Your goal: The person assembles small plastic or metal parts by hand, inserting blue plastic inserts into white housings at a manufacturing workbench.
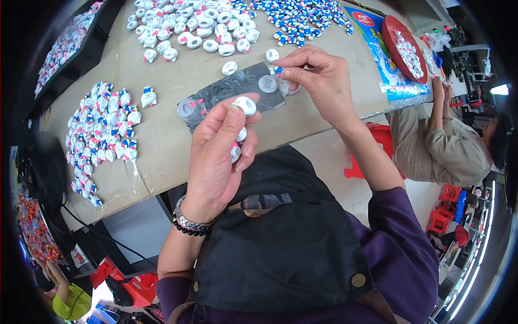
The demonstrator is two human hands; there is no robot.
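The left hand (224, 135) pinches a white toy head (246, 106) between thumb and forefinger, with more white pieces tucked in its curled lower fingers; the right hand (324, 81) is raised beside it, thumb and forefinger drawn close at the tips; a speck of blue shows there, but it is too small to tell whether the fingers grip it. Beneath the hands a dark strip (224, 89) lies on the tabletop (162, 140); a round pale disc (267, 83) sits near its right end, and a clear round dish (188, 108) with small pink bits nearby at its left end. Two loose heads lie just beyond the strip; farther off spread a pile of white heads (205, 29) and, to its right, a pile of blue bodies (302, 22). To the left lies a heap of dolls (105, 124), one doll (148, 97) apart from it; a black tray (95, 51) beyond holds many more; on the right, a red plate (393, 33) with white pieces rests on a blue sheet (372, 43); past it sits a person in beige (453, 143).
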